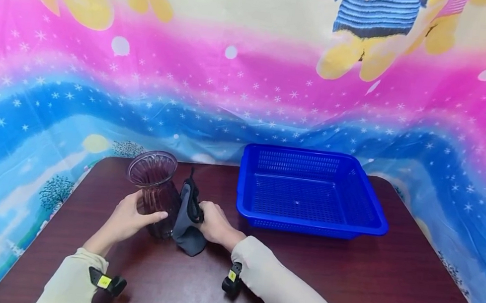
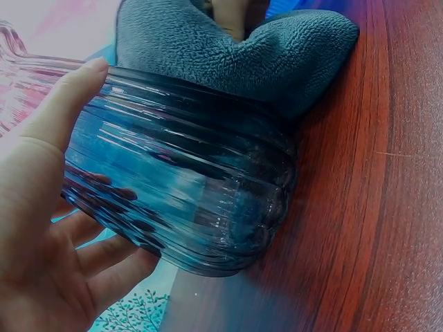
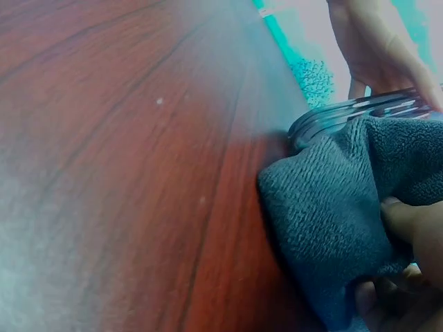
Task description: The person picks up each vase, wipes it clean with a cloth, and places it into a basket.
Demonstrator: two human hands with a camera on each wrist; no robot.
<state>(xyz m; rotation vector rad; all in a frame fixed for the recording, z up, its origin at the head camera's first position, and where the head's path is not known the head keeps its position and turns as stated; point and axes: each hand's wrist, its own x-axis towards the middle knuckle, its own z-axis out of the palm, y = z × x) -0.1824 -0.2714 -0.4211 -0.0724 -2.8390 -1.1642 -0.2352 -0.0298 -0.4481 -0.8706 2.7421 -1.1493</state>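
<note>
A ribbed, see-through purple glass vase (image 1: 158, 202) with a flared rim stands at the left of the table. My left hand (image 1: 129, 218) grips its side, thumb across the front and fingers around the far side, as the left wrist view shows with the vase (image 2: 187, 173). In my right hand (image 1: 216, 223) is a bunched dark grey cloth (image 1: 189, 225) with a black edge. The cloth (image 3: 325, 207) lies against the vase's right side and hangs down near the tabletop. Part of my right fingers is hidden in its folds.
A blue plastic basket (image 1: 378, 227) with perforated walls stands at the back right of the dark red wooden table (image 1: 344, 288). Behind the table hangs a colourful printed curtain (image 1: 214, 83). Each sleeve carries a small black wrist camera (image 1: 233, 280).
</note>
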